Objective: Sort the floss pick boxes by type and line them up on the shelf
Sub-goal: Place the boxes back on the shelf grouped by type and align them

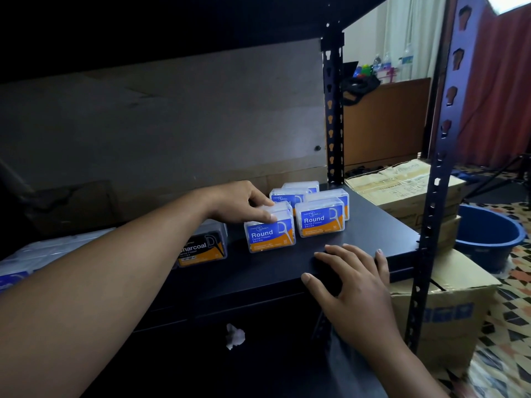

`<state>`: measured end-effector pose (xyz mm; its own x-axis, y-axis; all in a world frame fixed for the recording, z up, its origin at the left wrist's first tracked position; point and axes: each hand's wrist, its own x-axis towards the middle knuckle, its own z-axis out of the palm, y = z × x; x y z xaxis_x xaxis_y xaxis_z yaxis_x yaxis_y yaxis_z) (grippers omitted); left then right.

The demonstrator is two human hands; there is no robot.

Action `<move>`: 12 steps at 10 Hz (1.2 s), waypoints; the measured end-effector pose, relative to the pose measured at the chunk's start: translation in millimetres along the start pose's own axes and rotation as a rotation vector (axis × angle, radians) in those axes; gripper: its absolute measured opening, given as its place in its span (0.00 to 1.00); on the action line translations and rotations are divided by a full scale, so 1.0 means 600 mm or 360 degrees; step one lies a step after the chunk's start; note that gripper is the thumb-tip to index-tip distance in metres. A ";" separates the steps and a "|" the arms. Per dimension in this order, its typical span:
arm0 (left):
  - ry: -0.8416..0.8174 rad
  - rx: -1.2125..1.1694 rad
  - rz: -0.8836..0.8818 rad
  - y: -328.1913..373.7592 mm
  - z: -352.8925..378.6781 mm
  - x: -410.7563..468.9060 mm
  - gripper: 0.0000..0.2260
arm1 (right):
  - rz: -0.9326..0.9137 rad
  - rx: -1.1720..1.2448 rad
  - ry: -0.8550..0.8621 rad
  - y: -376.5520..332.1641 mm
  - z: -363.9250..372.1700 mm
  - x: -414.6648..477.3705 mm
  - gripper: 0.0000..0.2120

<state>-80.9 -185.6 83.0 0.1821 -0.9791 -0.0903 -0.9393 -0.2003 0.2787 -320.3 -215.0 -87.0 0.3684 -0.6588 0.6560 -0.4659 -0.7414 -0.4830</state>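
**Two hands on the shelf [258, 280]**

The left hand [241, 202] grips the lid of the front blue box [270, 235], marked "Round". This box stands towards the right end of the shelf, a little back from the front edge. A second blue box [320, 219] stands just to its right. More blue boxes [287, 196] sit behind, towards the back right corner; perhaps three, as they overlap. A black box [202, 248] marked "Charcoal" stands just left. The right hand [350, 277] lies open, fingers spread flat on the front edge.

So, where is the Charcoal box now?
In the head view, the Charcoal box stands on the shelf, left of the Round box under the left hand.
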 end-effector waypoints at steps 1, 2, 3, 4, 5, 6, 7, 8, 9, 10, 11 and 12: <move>0.0017 -0.0062 0.0008 0.000 -0.001 -0.002 0.20 | 0.0001 0.0000 0.0003 0.000 0.000 -0.001 0.25; 0.0047 -0.0163 0.0028 -0.005 0.004 -0.001 0.20 | 0.0004 0.0000 0.0005 0.000 0.001 -0.001 0.25; 0.0077 -0.0267 0.0050 -0.010 0.008 -0.001 0.20 | 0.0008 0.0003 0.0012 -0.001 0.002 -0.001 0.24; 0.0104 -0.0294 0.0062 -0.011 0.010 0.000 0.20 | 0.0007 0.0009 0.0018 -0.001 0.002 -0.001 0.24; 0.0128 -0.0280 0.0065 -0.013 0.010 0.003 0.21 | 0.0008 0.0008 0.0019 -0.001 0.003 -0.001 0.24; 0.0154 -0.0235 0.0064 -0.015 0.012 0.005 0.22 | 0.0011 0.0011 0.0018 -0.001 0.003 -0.001 0.23; 0.0149 -0.0220 0.0067 -0.016 0.010 0.004 0.23 | 0.0009 0.0011 0.0018 -0.001 0.002 -0.002 0.24; 0.0080 -0.0198 0.0064 -0.017 0.002 0.002 0.22 | 0.0008 0.0006 0.0009 -0.001 0.001 -0.002 0.24; 0.0032 -0.0190 0.0064 -0.019 -0.003 0.003 0.23 | 0.0009 0.0010 0.0016 -0.001 0.002 -0.001 0.24; 0.0036 -0.0198 0.0076 -0.022 -0.001 0.004 0.23 | 0.0008 0.0018 0.0024 -0.003 0.001 -0.001 0.23; 0.0056 -0.0210 0.0077 -0.023 0.001 0.004 0.23 | 0.0006 0.0014 0.0017 -0.001 0.001 -0.001 0.23; 0.0093 -0.0206 0.0071 -0.023 0.005 0.006 0.24 | 0.0003 0.0008 0.0008 -0.001 0.001 -0.001 0.24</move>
<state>-67.9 -186.0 75.9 0.1612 -0.9867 -0.0205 -0.9021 -0.1557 0.4024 -319.9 -214.1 -87.4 0.3633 -0.6598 0.6578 -0.4625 -0.7406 -0.4874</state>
